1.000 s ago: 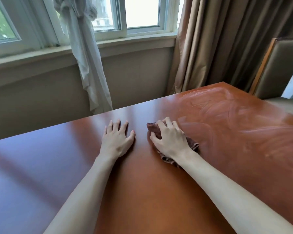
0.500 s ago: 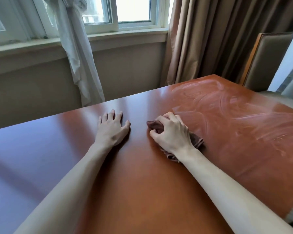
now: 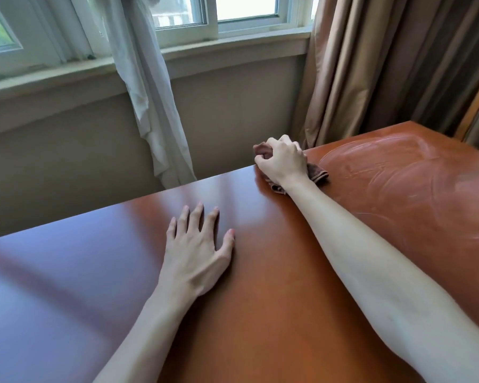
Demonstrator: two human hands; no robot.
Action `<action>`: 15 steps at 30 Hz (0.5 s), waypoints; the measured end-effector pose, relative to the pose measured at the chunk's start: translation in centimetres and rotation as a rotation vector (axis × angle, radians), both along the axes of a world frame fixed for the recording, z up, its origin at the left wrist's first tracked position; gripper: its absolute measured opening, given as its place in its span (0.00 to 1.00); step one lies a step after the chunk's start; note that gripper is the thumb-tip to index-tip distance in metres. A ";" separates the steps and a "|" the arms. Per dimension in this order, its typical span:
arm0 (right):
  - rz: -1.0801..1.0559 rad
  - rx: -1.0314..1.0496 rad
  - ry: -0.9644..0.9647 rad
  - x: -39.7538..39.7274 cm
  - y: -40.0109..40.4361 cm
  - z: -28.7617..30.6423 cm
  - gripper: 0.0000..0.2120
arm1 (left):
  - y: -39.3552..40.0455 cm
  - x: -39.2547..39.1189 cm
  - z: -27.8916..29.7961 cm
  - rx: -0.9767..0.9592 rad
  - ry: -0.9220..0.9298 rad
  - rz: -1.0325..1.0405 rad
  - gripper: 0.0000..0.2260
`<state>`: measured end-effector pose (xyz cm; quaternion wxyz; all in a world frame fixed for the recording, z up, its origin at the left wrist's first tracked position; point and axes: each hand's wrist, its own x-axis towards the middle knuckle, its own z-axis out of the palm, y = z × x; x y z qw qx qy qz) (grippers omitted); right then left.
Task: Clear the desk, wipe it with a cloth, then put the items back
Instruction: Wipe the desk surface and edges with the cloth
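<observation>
The right hand [image 3: 281, 161] grips the brown cloth [image 3: 317, 174] at the far edge of the tabletop [image 3: 274, 313]; the left hand [image 3: 198, 252] rests flat, fingers spread, nearer that cloth's left. No writing is legible.

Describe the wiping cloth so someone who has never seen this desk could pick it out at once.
Start at the reddish-brown desk and follow its far edge toward the brown curtain. There the right hand grips the cloth, a small brownish rag bunched under the fingers. It is the only loose item seen on the desk; the left hand rests flat and holds nothing.
</observation>
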<state>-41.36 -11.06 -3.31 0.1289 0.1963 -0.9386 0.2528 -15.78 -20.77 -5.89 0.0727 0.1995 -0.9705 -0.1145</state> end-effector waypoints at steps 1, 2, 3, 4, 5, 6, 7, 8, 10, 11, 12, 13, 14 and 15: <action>0.010 0.008 0.001 0.9 0.5 0.1 0.12 | 0.0 0.0 0.1 0.001 -0.003 0.002 0.32; 0.021 0.012 0.003 2.1 1.3 0.2 0.12 | 0.1 0.1 0.1 0.001 -0.009 0.004 0.32; 0.032 0.015 0.001 3.6 2.1 0.2 0.12 | 0.1 0.1 0.1 0.000 -0.016 0.002 0.31; 0.044 0.022 -0.005 5.4 3.1 0.2 0.12 | 0.0 0.1 0.2 -0.002 -0.022 -0.002 0.30; 0.057 0.029 -0.013 7.5 4.2 0.1 0.13 | 0.0 0.1 0.2 -0.001 -0.025 -0.005 0.29; 0.067 0.034 -0.023 9.7 5.3 -0.1 0.13 | 0.1 0.1 0.3 0.001 -0.024 -0.007 0.28; 0.074 0.035 -0.025 12.1 6.6 -0.3 0.13 | 0.2 0.2 0.3 0.004 -0.023 -0.006 0.28; 0.080 0.034 -0.022 14.5 7.7 -0.4 0.13 | 0.3 0.3 0.4 0.008 -0.026 -0.008 0.28; 0.108 0.051 -0.005 19.4 9.9 -0.4 0.14 | 0.3 0.5 0.6 0.015 -0.042 -0.017 0.29; 0.132 0.062 0.006 21.8 11.0 -0.5 0.14 | 0.3 0.6 0.7 0.017 -0.045 -0.019 0.29; 0.156 0.069 0.020 24.1 12.1 -0.5 0.15 | 0.3 0.6 0.7 0.017 -0.047 -0.020 0.29; 0.178 0.074 0.034 25.9 13.1 -0.5 0.16 | 0.3 0.6 0.7 0.017 -0.053 -0.020 0.29; 0.194 0.076 0.044 27.2 13.9 -0.5 0.16 | 0.3 0.6 0.8 0.020 -0.060 -0.021 0.29; 0.204 0.078 0.046 27.9 14.5 -0.4 0.16 | 0.3 0.6 0.8 0.022 -0.066 -0.021 0.29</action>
